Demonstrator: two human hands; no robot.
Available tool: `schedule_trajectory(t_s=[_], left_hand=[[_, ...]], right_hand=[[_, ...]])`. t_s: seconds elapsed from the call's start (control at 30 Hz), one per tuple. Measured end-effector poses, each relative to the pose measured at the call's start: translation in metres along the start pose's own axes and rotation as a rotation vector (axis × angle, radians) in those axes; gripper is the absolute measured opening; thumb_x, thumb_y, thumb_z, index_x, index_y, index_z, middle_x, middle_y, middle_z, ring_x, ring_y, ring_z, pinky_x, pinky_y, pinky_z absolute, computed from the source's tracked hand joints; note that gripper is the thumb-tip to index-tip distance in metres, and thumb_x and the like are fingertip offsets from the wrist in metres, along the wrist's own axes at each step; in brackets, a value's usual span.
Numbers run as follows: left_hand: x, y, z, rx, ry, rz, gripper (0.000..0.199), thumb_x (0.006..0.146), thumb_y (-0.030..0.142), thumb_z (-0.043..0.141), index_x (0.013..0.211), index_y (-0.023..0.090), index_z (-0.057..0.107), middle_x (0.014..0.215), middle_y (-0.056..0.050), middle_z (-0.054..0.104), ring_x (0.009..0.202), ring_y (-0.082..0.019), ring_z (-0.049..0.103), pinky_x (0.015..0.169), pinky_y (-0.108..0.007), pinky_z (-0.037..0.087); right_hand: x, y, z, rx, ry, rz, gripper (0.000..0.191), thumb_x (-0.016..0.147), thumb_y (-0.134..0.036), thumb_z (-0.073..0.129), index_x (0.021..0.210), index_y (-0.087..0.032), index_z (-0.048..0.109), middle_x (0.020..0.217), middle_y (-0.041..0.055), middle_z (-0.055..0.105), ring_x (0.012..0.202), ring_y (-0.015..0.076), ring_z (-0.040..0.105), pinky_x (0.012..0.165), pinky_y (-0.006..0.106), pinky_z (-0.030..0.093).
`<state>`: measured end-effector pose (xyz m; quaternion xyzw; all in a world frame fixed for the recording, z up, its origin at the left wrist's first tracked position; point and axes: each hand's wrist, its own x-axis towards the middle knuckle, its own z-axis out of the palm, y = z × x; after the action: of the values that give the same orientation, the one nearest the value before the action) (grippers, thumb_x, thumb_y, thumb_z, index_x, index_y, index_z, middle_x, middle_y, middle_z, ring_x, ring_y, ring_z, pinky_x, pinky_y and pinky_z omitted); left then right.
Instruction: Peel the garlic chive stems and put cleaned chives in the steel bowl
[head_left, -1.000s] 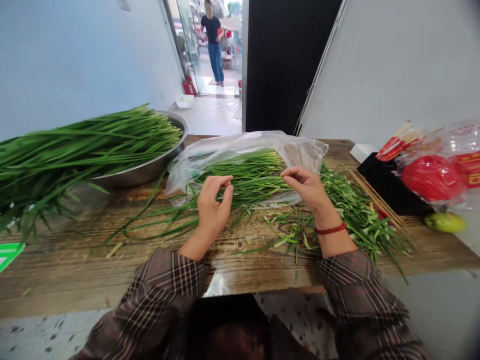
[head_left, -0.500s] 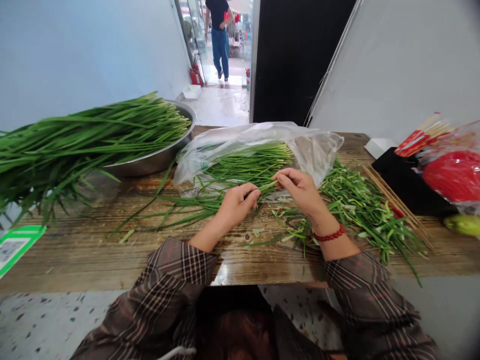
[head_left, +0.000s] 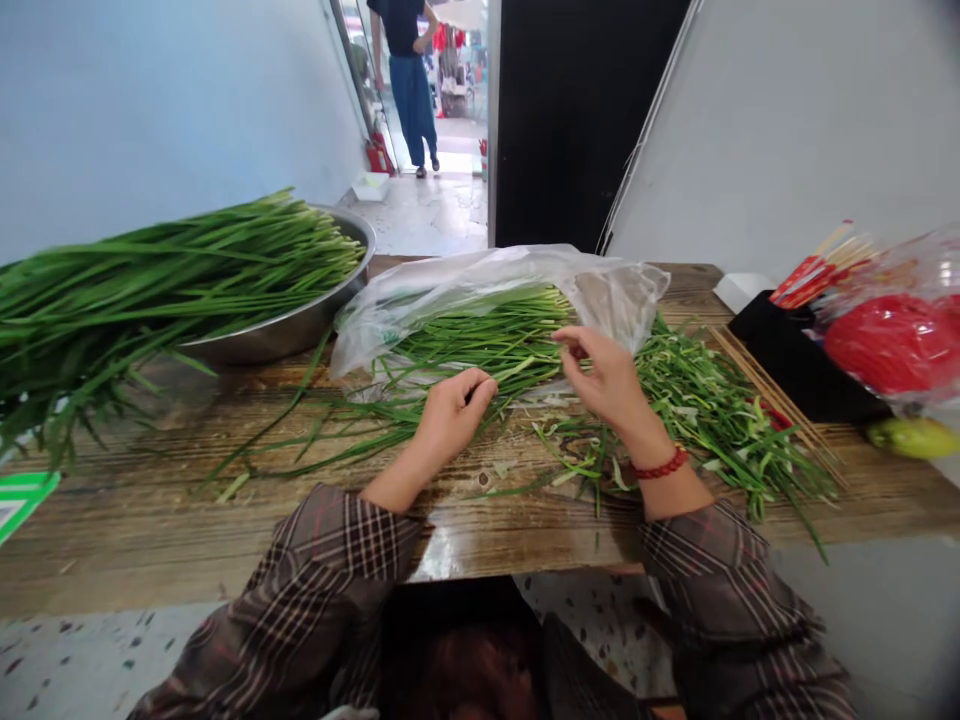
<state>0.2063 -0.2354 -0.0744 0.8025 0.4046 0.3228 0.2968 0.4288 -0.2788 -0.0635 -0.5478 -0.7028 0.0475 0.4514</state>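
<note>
My left hand [head_left: 456, 408] is closed, thumb against forefinger, on garlic chives whose pale ends stick out to the right. Just right of it, my right hand [head_left: 604, 378], with a red beaded bracelet at the wrist, hovers with thumb and fingers apart and nothing visible between them. Behind both hands, a bunch of garlic chives [head_left: 487, 328] lies partly inside a clear plastic bag [head_left: 622, 290]. A loose pile of chive trimmings [head_left: 697, 400] spreads beside my right hand. Some loose leaves trail left of my left hand.
A metal basin [head_left: 289, 335] heaped with chives [head_left: 195, 265] stands at the left. On the right are thin wooden sticks [head_left: 772, 400], a black holder [head_left: 802, 360] and a red bundle in plastic [head_left: 892, 345]. A person [head_left: 409, 85] is in the doorway beyond the wooden table [head_left: 300, 540].
My right hand has parted from the chive ends it was pinching, and its fingers have opened. My left hand keeps its hold. The view has shifted slightly right; the person in the doorway has stepped closer.
</note>
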Motion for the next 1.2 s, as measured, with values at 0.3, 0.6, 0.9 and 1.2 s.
schedule_trajectory(t_s=[0.3,0.6,0.9,1.2], left_hand=[[-0.003,-0.008,0.007,0.115,0.013,0.064,0.023,0.089,0.034,0.049,0.092,0.019,0.067,0.076,-0.001,0.068,0.066,-0.014,0.057,0.064,-0.025,0.041],[-0.007,-0.007,0.011,0.214,-0.084,0.095,0.022,0.092,0.034,0.045,0.089,0.021,0.063,0.073,0.0,0.063,0.065,-0.014,0.054,0.064,-0.025,0.039],[-0.004,-0.002,0.002,0.08,0.016,0.089,0.025,0.092,0.032,0.043,0.074,0.018,0.053,0.064,0.003,0.051,0.061,-0.012,0.047,0.061,-0.023,0.035],[-0.002,-0.001,-0.001,0.02,0.022,0.057,0.023,0.089,0.031,0.045,0.073,0.017,0.055,0.063,0.003,0.05,0.061,-0.011,0.046,0.06,-0.024,0.034]], right_hand=[[0.0,-0.009,-0.008,0.168,-0.124,-0.096,0.019,0.091,-0.033,0.057,0.085,-0.023,0.072,0.093,0.0057,0.071,0.092,0.0197,0.064,0.086,0.036,0.049],[-0.01,-0.026,0.038,-0.153,-0.252,-0.201,0.018,0.095,-0.026,0.047,0.09,-0.019,0.063,0.092,0.008,0.066,0.091,0.0218,0.055,0.083,0.037,0.038],[-0.001,0.004,0.025,0.581,0.128,0.4,0.02,0.092,-0.037,0.049,0.085,-0.021,0.057,0.063,-0.0046,0.047,0.057,0.0105,0.045,0.058,0.024,0.038],[-0.002,-0.009,-0.006,0.29,-0.153,0.023,0.015,0.084,-0.034,0.067,0.088,-0.02,0.069,0.084,0.0035,0.066,0.079,0.0157,0.06,0.075,0.03,0.049]])
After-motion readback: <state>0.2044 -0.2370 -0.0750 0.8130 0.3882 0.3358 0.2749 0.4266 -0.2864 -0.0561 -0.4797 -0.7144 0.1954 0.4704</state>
